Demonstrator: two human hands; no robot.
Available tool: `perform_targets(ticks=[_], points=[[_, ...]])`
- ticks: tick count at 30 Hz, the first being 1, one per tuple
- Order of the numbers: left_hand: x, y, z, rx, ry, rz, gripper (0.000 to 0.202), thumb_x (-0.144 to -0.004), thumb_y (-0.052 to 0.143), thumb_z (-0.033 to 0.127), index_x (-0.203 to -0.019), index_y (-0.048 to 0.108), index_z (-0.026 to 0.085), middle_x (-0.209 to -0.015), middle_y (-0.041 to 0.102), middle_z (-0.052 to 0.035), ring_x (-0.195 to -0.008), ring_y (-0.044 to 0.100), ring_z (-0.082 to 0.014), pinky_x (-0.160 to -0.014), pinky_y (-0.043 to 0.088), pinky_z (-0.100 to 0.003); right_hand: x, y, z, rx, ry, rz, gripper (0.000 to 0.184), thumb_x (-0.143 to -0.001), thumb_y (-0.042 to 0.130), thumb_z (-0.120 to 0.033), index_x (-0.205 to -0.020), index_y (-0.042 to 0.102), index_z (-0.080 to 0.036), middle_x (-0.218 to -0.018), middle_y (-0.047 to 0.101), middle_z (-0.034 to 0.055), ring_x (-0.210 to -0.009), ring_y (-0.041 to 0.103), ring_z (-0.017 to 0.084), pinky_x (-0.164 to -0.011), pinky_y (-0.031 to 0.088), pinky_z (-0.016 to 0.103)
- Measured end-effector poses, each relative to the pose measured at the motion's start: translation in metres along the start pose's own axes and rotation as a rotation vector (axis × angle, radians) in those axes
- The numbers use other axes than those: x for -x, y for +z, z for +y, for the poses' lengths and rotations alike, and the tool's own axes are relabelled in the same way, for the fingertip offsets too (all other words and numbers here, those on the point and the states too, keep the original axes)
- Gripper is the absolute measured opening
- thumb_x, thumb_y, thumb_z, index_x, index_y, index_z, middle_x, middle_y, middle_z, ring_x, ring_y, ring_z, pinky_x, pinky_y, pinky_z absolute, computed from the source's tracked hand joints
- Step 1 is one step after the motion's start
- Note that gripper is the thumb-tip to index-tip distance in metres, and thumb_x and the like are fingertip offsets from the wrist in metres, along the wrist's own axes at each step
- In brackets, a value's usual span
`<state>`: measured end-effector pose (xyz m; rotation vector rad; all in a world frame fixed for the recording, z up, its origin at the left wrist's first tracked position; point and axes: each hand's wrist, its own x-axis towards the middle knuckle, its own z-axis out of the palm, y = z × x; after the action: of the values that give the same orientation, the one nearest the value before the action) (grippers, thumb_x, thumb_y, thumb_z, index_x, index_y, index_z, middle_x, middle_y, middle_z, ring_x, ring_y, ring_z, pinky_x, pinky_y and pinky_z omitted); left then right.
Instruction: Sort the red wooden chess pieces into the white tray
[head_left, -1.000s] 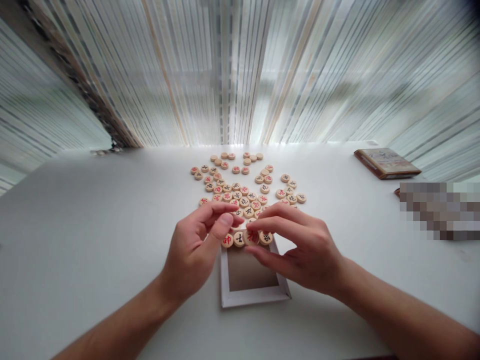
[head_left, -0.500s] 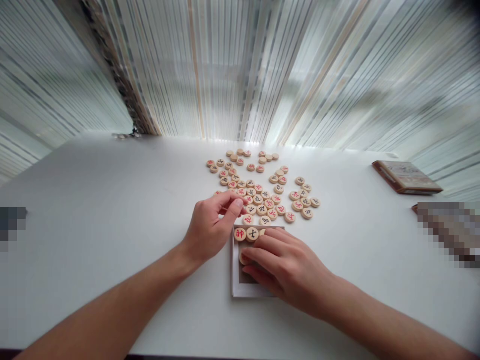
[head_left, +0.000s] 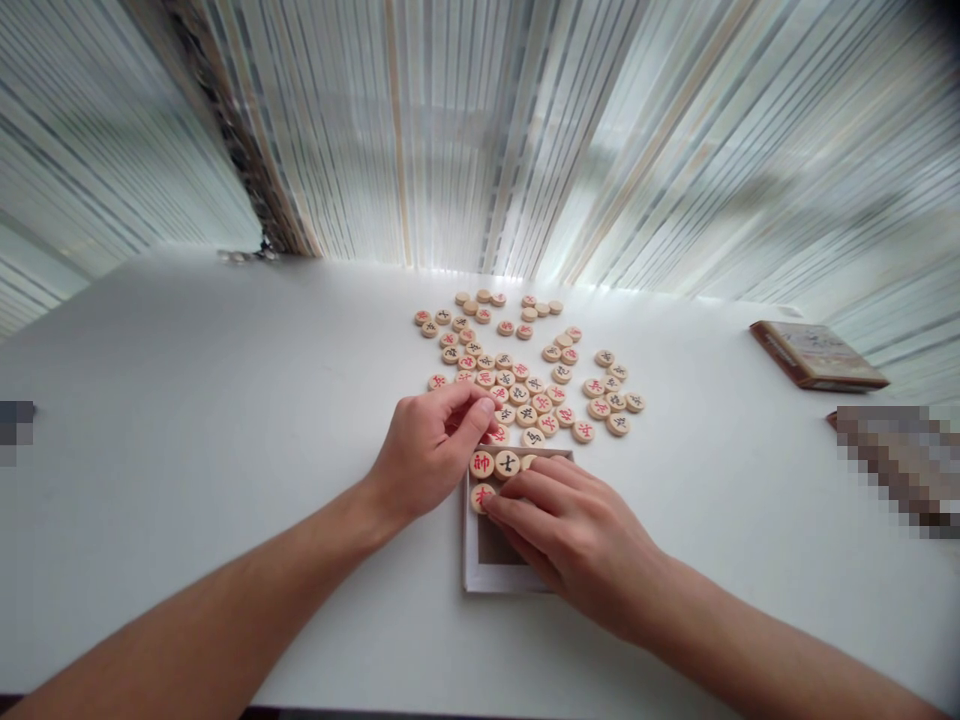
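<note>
1 red-marked disc (head_left: 482, 498) lies by the left edge of a shallow tray (head_left: 471, 555), and the forefinger of my right hand (head_left: 577, 525) touches its right side. The thumb there is mostly hidden from me, so I cannot tell whether I am pinching the disc or only pressing it. My left hand (head_left: 427, 440) is curled by the tray's far left corner, its thumb tip close to the forefinger; I cannot tell whether those 2 tips meet. In that corner sits a red corner disc (head_left: 482, 463), with a black-marked disc (head_left: 508, 464) just beside it along the far edge, and another partly under my right fingers. Beyond the tray, loose discs (head_left: 518, 394) spread toward the far edge of the white table (head_left: 225, 400). A brown-edged box (head_left: 821, 357) lies near the table's far right corner.
</note>
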<state>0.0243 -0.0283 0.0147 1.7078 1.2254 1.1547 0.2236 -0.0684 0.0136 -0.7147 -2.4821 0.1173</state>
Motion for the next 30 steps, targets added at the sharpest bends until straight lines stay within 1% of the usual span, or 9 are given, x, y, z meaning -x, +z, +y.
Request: perform_targets(ticks=[4,9,17,21,25,30], points=[[0.000,0.000,0.000,-0.025,-0.006,-0.001,0.028,-0.105,0.058,0.036,-0.090,0.076,0.019,-0.080,0.081,-0.0034,-0.074,0.078,-0.0195,-0.070,0.061,-0.028,-0.002,0.001,-0.002,0.027,0.009,0.001,0.025,-0.109,0.055,-0.012,-0.095,0.075,-0.014,-0.083,0.072,0.0067,-0.074,0.057,0.022,-0.072,0.050,0.036],[-0.001,0.000,0.000,-0.038,-0.003,0.001,0.029,-0.105,0.058,0.036,-0.088,0.075,0.020,-0.080,0.081,-0.0034,-0.074,0.078,-0.0195,-0.070,0.061,-0.028,-0.004,0.003,-0.001,0.048,0.017,0.001,0.029,-0.110,0.054,-0.014,-0.090,0.074,-0.015,-0.081,0.071,0.0067,-0.074,0.058,0.022,-0.072,0.050,0.035],[-0.001,-0.001,0.000,-0.046,-0.004,-0.006,0.029,-0.105,0.058,0.037,-0.090,0.076,0.020,-0.080,0.081,-0.0032,-0.074,0.078,-0.0197,-0.070,0.061,-0.028,-0.004,0.003,-0.001,0.041,0.014,0.010,0.027,-0.110,0.054,-0.014,-0.100,0.078,-0.013,-0.080,0.071,0.0064,-0.074,0.059,0.022,-0.073,0.051,0.035],[-0.001,-0.001,0.000,-0.047,-0.001,-0.005,0.029,-0.105,0.058,0.036,-0.087,0.074,0.020,-0.079,0.080,-0.0030,-0.074,0.078,-0.0196,-0.070,0.060,-0.028,-0.005,0.000,-0.001,0.001,0.024,0.044,0.022,-0.109,0.056,-0.014,-0.102,0.078,-0.013,-0.081,0.072,0.0064,-0.075,0.060,0.021,-0.074,0.052,0.035],[-0.001,-0.002,0.001,-0.065,0.001,0.002,0.030,-0.105,0.057,0.036,-0.085,0.073,0.020,-0.081,0.080,-0.0031,-0.074,0.077,-0.0195,-0.070,0.060,-0.028,-0.006,-0.006,0.000,-0.021,0.052,0.076,0.017,-0.107,0.059,-0.014,-0.104,0.076,-0.013,-0.084,0.072,0.0073,-0.075,0.059,0.021,-0.070,0.051,0.035],[-0.002,-0.001,0.000,-0.076,0.005,0.002,0.030,-0.105,0.057,0.036,-0.085,0.072,0.020,-0.082,0.080,-0.0031,-0.075,0.077,-0.0194,-0.071,0.059,-0.028,-0.007,-0.007,-0.001,0.021,0.058,0.030,0.018,-0.105,0.057,-0.018,-0.109,0.075,-0.015,-0.086,0.068,0.0080,-0.077,0.055,0.023,-0.069,0.051,0.037]])
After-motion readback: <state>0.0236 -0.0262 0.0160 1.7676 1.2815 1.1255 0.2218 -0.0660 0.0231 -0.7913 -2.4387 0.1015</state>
